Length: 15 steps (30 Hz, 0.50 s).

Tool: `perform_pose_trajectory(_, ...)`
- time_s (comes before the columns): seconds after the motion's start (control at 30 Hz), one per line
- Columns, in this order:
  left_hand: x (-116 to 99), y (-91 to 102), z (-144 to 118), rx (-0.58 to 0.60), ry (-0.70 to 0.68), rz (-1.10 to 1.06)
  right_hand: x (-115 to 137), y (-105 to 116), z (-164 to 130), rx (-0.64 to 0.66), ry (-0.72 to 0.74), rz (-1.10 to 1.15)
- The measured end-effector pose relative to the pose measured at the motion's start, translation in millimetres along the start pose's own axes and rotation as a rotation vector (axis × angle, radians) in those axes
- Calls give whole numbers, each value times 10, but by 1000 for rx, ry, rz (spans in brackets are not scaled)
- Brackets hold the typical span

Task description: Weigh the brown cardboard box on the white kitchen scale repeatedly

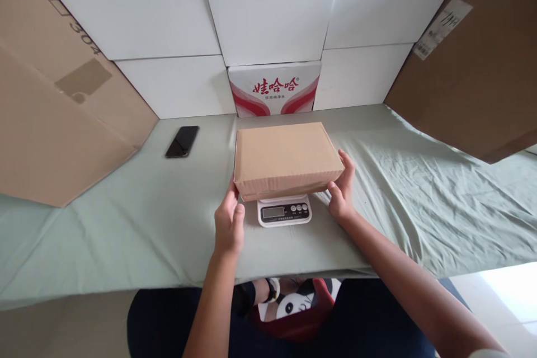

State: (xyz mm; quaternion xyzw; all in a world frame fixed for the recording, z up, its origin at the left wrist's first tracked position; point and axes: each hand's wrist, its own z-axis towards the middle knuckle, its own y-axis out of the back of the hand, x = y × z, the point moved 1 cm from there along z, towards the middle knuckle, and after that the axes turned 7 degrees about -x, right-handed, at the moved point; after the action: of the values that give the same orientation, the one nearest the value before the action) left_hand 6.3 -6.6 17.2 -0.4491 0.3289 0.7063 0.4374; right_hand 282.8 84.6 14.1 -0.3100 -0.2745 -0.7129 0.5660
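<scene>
Both forearms reach in from near edge of the table (126, 224); left hand (229, 224) grips the cardboard box (287, 156) at its near-left corner, right hand (342, 190) at near-right corner, fingers closed on its sides. Box sits on/over the small white scale (284, 211), mid-table toward near edge, mostly covering the platform. Display looks blank, can't read it. Judgement: box placed, hands not off yet, so no reading so far. Phone (182, 141) lies far-left, well apart.
</scene>
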Motion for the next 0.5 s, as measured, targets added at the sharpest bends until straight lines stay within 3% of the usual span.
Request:
perform_pose_trajectory(0.27, 16, 60, -25, 26, 23, 62, -83, 47, -58, 72, -57, 23)
perform_pose_trajectory(0.4, -247, 64, 47, 47, -12, 42, 17, 86, 160, 127, -29, 64)
perform_pose_trajectory(0.5, -447, 7, 307, 97, -58, 148, 17, -32, 512, 120, 10, 105)
